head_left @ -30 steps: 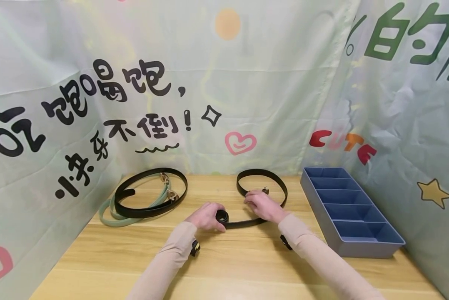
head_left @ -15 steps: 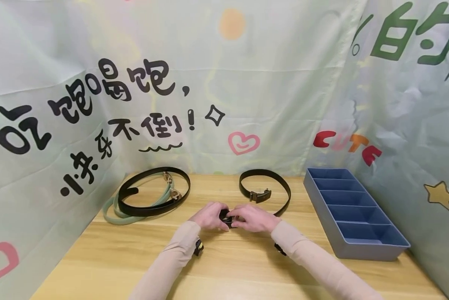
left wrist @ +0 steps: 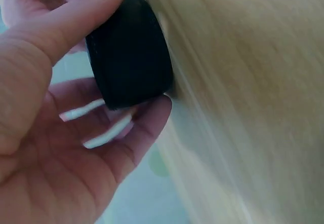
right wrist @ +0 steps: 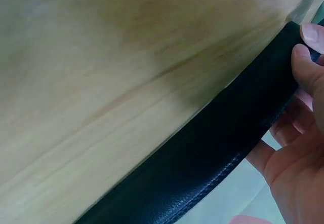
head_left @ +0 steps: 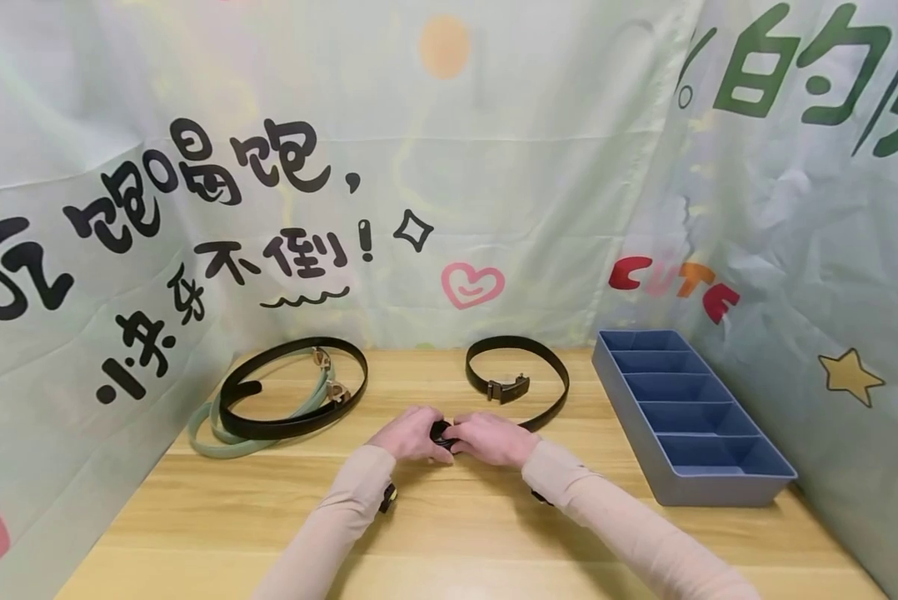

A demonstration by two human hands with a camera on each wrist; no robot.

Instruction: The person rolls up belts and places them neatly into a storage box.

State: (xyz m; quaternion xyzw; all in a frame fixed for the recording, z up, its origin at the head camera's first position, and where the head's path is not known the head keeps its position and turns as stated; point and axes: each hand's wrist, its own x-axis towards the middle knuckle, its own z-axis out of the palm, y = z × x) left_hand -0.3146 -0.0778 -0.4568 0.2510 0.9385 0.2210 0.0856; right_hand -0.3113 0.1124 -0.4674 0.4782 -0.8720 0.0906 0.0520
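Note:
A black leather belt stands on its edge on the table, its far part curving in a loop that ends in a dark metal buckle. Its near end is coiled into a small roll. My left hand holds this roll, thumb on the near side and fingertips on the far side. Right beside it, my right hand pinches the belt where the strap meets the roll. In the right wrist view the stitched strap runs away from my right thumb. The fingers partly cover the roll in the head view.
A loosely looped black belt and a light green belt with gold-toned buckles overlap at the back left. On the right stands a blue-grey tray with several compartments. Printed cloth hangs behind and at both sides of the wooden table.
My right hand has moved left and nearer from beside the buckle to the roll, uncovering the buckle. The left hand stays at the roll. The head view has shifted slightly.

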